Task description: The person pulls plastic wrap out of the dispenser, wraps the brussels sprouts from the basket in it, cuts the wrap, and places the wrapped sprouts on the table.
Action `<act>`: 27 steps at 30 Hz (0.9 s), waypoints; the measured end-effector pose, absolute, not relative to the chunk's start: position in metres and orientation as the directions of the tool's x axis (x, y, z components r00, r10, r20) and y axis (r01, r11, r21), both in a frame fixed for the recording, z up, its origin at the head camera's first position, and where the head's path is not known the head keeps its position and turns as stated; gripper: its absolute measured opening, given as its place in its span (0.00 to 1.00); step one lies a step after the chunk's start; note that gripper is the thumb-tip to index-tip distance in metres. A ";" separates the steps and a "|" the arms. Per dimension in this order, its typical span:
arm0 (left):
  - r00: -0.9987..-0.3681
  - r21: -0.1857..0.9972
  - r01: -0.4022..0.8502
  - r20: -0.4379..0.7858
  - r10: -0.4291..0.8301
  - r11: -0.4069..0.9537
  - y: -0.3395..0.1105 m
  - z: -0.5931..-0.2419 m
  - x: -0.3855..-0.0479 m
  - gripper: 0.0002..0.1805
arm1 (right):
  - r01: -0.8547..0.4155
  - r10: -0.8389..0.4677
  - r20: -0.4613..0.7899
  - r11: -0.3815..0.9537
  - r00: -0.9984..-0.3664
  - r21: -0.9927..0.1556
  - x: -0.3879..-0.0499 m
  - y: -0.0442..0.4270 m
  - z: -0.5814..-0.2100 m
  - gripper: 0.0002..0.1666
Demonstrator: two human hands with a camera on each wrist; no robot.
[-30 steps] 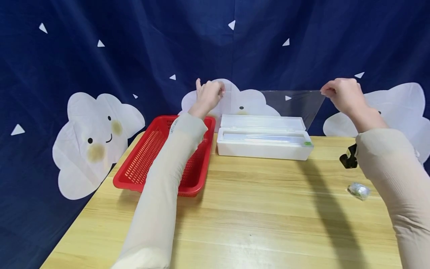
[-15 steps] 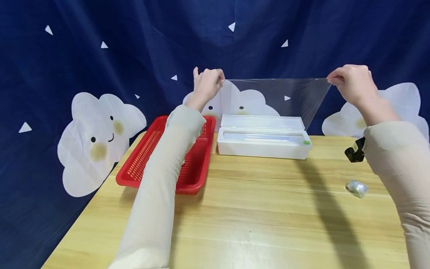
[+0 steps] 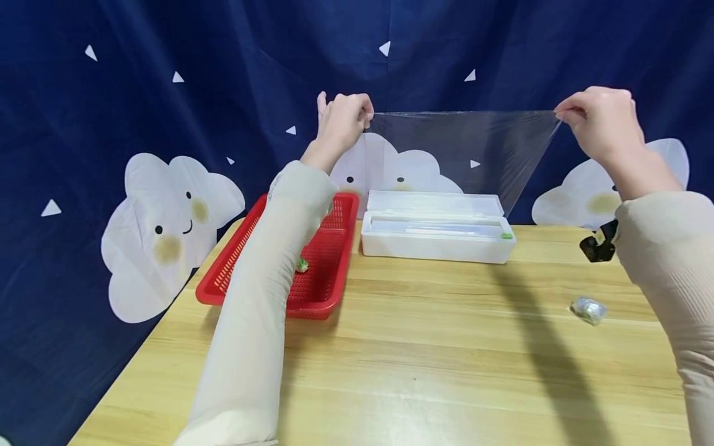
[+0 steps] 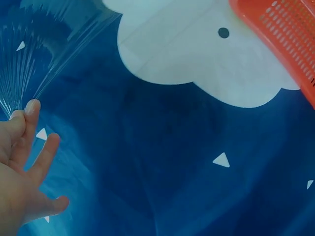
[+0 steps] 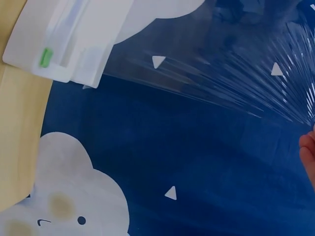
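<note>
A clear sheet of plastic wrap (image 3: pixel 463 139) is stretched between my two raised hands, its lower part reaching down behind the lid of a white wrap dispenser box (image 3: pixel 437 246). My left hand (image 3: pixel 341 124) pinches one upper corner between thumb and fingers, the other fingers spread, as the left wrist view shows. The opposite corner is pinched by my right hand (image 3: pixel 605 124). Creases fan out from both grips. The dispenser's lid (image 3: pixel 435 202) stands tilted back, and a green cutter slide (image 3: pixel 506 236) sits at its right end.
Left of the dispenser stands a red basket (image 3: pixel 320 306), partly behind my left arm, with a small green vegetable piece (image 3: pixel 302 265) inside. A small plastic-wrapped item (image 3: pixel 588 310) lies on the wooden table (image 3: pixel 446 359) at right. A dark curtain (image 3: pixel 251 74) hangs behind the table.
Both hands have risen, pulling more wrap up from the dispenser. The right hand has also moved rightward. The green piece in the basket has come into view beside my left sleeve.
</note>
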State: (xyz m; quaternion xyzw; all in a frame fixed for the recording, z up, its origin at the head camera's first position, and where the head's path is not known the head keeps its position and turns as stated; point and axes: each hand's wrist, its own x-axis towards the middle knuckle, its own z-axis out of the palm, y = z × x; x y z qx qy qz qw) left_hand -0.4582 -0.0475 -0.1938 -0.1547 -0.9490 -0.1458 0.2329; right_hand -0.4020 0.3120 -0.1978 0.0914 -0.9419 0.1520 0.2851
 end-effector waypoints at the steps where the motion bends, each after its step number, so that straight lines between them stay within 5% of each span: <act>1: -0.840 0.205 0.364 0.494 0.225 0.908 -0.048 -0.192 -0.458 0.12 | -0.260 -0.080 0.574 0.936 -0.815 -0.239 -0.402 0.311 -0.197 0.14; 17: -0.800 0.199 0.377 0.562 0.210 0.905 -0.047 -0.162 -0.453 0.11 | -0.265 -0.054 0.686 0.942 -0.726 -0.206 -0.395 0.308 -0.172 0.15; 27: -0.757 0.162 0.495 0.561 0.333 0.853 -0.055 -0.160 -0.424 0.13 | -0.188 -0.077 0.628 0.976 -0.775 -0.112 -0.360 0.312 -0.168 0.15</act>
